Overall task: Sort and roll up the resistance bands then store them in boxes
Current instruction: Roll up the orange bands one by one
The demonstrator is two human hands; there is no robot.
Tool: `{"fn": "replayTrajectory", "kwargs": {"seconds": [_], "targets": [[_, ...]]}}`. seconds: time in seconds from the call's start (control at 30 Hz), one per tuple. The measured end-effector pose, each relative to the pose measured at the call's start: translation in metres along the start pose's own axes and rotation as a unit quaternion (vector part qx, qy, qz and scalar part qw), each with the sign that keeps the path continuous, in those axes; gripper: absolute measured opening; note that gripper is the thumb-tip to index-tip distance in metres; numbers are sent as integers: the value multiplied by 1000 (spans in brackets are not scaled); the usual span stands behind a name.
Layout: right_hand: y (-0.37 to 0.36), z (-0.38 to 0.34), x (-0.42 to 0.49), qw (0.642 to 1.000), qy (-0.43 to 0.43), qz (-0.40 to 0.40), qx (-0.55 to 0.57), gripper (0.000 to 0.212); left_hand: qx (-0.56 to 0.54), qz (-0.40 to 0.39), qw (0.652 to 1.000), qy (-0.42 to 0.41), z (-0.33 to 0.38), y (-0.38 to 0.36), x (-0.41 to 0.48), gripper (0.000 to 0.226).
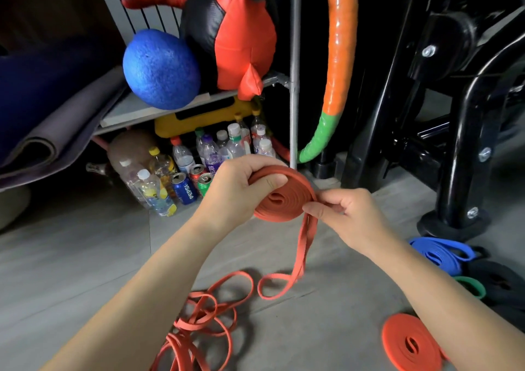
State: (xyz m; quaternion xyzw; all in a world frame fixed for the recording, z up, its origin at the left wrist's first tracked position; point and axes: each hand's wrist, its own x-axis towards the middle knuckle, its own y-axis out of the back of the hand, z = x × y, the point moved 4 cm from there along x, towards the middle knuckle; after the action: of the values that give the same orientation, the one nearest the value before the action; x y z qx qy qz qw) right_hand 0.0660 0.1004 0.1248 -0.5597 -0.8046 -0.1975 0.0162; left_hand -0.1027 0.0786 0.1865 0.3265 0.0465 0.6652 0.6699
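As a half-wound orange coil (pixel 279 201) is held up above the grey floor (pixel 85 257), it is gripped by the left hand (pixel 237 190), with the fingers curled over its top edge and the thumb laid across its face. At the coil's right edge the band is pinched between thumb and fingers of the right hand (pixel 350 217). From that pinch the unwound tail (pixel 302 254) is seen hanging to the floor, where it is bent into a loop.

More loose bands (pixel 199 321) of the same orange are heaped in a tangle at lower centre, near the tail's loop. A rolled band (pixel 409 345), also orange, is laid flat on the floor at lower right, partly hidden by the right forearm. Beyond that forearm a blue band (pixel 437 252), a green band (pixel 470 285) and black bands (pixel 500 281) are piled together by the foot of a black frame (pixel 460 171).

Behind the hands, bottles (pixel 210 154) and cans (pixel 184 189) are grouped on the floor under a shelf (pixel 136 112), on which a blue ball (pixel 160 68) and an orange and black bag (pixel 241 35) are kept. A purple mat (pixel 42 132) is seen folded at left, and an orange and green padded bar (pixel 339 44) is curved down beside a grey pole (pixel 294 72).
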Motion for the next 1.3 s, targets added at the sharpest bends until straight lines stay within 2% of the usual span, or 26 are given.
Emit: {"fn": "replayTrajectory", "kwargs": {"seconds": [0.1,0.2,0.23,0.3,0.33,0.43,0.47,0.53,0.6,0.67,0.73,0.9,0.97,1.03,1.13,1.3], "targets": [[10,11,-3,998,-24,35,54,8,-92,12,994,57,-11,-19,2,27],[15,26,-10,995,-54,38,76,17,-177,7,979,101,-25,-42,-7,10],[16,31,-13,995,-67,27,72,19,-196,1,975,107,-29,-48,-11,7],[16,41,-18,995,-87,2,52,6,-216,-1,969,120,-40,-58,-19,10],[16,46,-20,995,-90,-7,38,7,-231,1,964,135,-46,-62,-23,10],[17,56,-23,996,-88,-26,-9,23,-265,-8,948,177,-56,-66,-31,10],[18,59,-24,995,-92,-34,-22,22,-221,-22,960,171,-57,-64,-32,8],[18,64,-26,991,-100,-52,-67,12,-37,-67,990,117,-57,-62,-34,10],[12,69,-27,980,-97,-82,-157,4,143,-112,983,29,-53,-67,-39,24],[3,69,-27,970,-88,-97,-205,5,179,-160,970,-26,-51,-78,-48,39],[-1,68,-25,972,-84,-94,-198,6,159,-168,972,-33,-50,-84,-52,41],[9,73,-21,980,-82,-117,-138,6,54,-102,992,53,-62,-85,-45,39],[14,81,-29,981,-91,-134,-108,12,2,-75,992,99,-70,-92,-53,42],[17,95,-45,982,-113,-131,-80,13,-71,-46,983,165,-81,-103,-69,47],[12,117,-73,978,-171,-116,-35,5,-168,-3,951,260,-97,-122,-100,46],[-6,136,-98,970,-188,-107,-110,23,-173,14,935,310,-112,-138,-132,43]]}}
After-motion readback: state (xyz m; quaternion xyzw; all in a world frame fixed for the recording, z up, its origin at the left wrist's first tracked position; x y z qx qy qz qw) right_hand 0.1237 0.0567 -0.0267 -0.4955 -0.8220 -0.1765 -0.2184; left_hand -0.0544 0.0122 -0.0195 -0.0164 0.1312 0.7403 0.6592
